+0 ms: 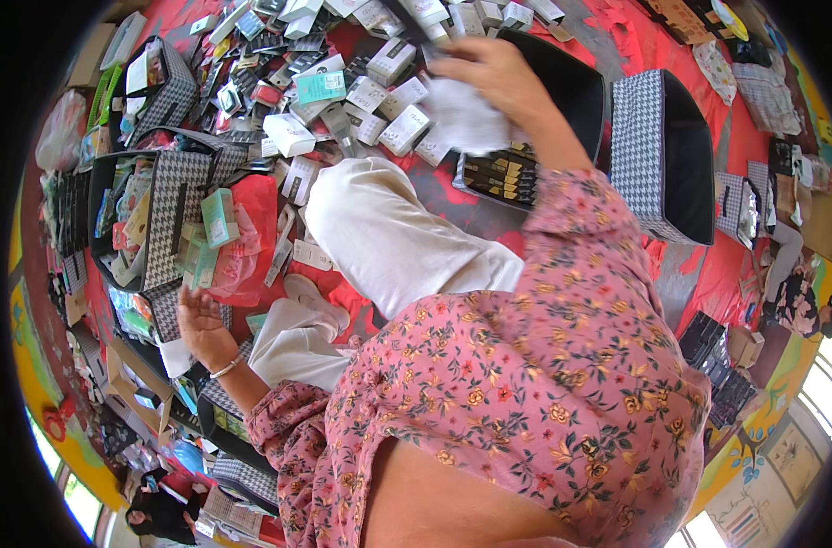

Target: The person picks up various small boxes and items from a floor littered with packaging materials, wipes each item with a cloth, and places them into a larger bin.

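My right hand (498, 73) reaches far forward and grips a crumpled white bag or cloth (461, 117) above a black tray of dark and gold boxes (500, 175). My left hand (199, 324), with a bracelet on its wrist, is stretched out to the left with fingers apart and nothing in it. It is close to a red plastic bag (251, 228) and a few mint-green boxes (217, 217). My knee in white trousers (388, 233) and my pink floral sleeves fill the middle.
Several small white and grey boxes (379, 91) lie heaped on the red floor mat (736, 274) ahead. Houndstooth fabric bins stand at the left (174, 219) and right (649, 151). Another person sits at the right edge (795, 297), one more at the lower left (160, 511).
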`<action>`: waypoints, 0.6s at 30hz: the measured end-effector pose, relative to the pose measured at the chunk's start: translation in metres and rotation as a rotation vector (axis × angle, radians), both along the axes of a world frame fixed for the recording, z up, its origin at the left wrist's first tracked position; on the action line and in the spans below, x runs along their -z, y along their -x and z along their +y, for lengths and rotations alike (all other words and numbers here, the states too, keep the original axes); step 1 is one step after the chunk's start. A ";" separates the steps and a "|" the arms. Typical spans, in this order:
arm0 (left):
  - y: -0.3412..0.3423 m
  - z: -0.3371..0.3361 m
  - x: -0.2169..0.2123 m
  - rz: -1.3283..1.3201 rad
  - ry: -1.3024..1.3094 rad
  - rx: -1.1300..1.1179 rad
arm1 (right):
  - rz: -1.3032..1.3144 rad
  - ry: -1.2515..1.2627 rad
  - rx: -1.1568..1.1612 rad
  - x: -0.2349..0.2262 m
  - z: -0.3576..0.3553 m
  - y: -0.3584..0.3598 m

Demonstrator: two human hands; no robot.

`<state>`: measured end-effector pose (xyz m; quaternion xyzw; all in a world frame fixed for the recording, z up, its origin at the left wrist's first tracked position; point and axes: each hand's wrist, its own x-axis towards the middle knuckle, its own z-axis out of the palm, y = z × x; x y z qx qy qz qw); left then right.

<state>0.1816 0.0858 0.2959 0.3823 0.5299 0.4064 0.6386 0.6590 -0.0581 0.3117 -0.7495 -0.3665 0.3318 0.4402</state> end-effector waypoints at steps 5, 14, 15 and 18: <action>-0.008 -0.015 0.032 0.172 0.121 0.021 | -0.602 0.580 0.226 0.104 -0.136 -0.094; -0.027 -0.021 0.043 0.287 0.237 0.009 | -0.699 0.738 0.314 0.213 -0.167 -0.152; -0.030 -0.021 0.040 0.311 0.240 0.006 | -0.700 0.735 0.303 0.223 -0.156 -0.160; -0.041 -0.018 0.041 0.369 0.219 0.001 | -0.795 0.743 0.192 0.250 -0.122 -0.183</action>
